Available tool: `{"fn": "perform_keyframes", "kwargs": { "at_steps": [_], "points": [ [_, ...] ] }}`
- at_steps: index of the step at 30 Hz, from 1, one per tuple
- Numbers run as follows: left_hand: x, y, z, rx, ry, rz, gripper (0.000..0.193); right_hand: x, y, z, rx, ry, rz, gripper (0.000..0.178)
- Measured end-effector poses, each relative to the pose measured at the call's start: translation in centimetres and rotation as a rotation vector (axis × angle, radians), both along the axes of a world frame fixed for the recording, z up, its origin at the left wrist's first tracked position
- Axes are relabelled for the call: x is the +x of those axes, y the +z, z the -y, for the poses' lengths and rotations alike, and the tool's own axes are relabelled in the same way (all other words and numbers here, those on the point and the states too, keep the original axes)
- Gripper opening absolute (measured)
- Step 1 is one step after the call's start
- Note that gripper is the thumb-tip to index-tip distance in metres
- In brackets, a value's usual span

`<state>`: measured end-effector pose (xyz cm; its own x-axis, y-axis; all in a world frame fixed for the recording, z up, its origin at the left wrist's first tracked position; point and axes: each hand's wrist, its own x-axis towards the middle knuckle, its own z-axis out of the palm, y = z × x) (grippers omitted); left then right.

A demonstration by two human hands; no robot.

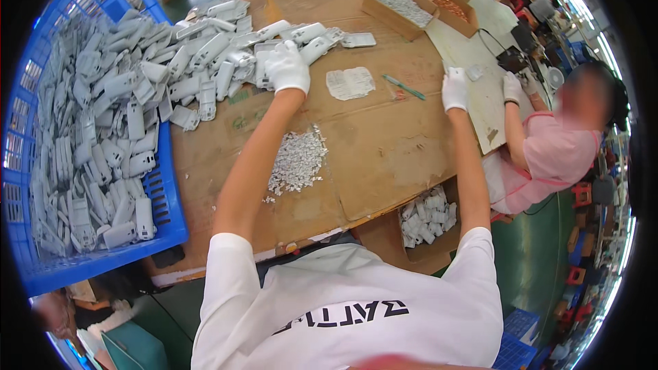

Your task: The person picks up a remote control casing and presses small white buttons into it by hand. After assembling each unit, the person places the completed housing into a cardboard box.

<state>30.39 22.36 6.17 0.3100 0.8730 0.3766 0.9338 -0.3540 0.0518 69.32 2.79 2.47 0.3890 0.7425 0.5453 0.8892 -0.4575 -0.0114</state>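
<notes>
My left hand [287, 70], in a white glove, reaches into the far part of a heap of white plastic casings [205, 51]. Its fingers curl down at a casing [263, 62] there; their tips are partly hidden. My right hand [455, 90], gloved too, is at the right edge of the cardboard-covered table [384, 137], beside a white tabletop. Its fingers are closed around a small white plastic part [456, 72], mostly covered by the glove. Between my arms lies a pile of tiny white pieces [298, 159].
A blue crate [175, 212] full of casings stands left. Ahead lie a crumpled white sheet [350, 83] and a teal-handled tool [404, 87]. Cardboard boxes [401, 10] of small parts stand far right. A box of white parts [428, 216] sits below the front edge. A co-worker [558, 147] works at right.
</notes>
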Motion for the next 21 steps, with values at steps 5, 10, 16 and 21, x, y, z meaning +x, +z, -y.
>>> {"fn": "perform_keyframes", "kwargs": {
  "at_steps": [5,10,16,21],
  "points": [
    [-2.3,-1.3,-1.5,-0.014,0.083,0.032,0.015,-8.9,3.9,-1.5,-0.098,0.083,0.236,0.024],
    [-5.4,-1.6,-1.3,-0.047,-0.051,0.273,0.019,-28.7,5.4,2.3,0.007,0.791,-0.277,0.022],
    [-14.1,2.9,6.1,-0.882,-0.274,1.397,0.028,-33.5,0.5,1.1,-0.034,0.786,-0.482,0.008],
    [-20.1,4.0,11.3,-0.902,-0.226,1.780,0.034,-33.6,-0.3,0.4,-0.100,0.731,-0.425,0.006]
  ]
}}
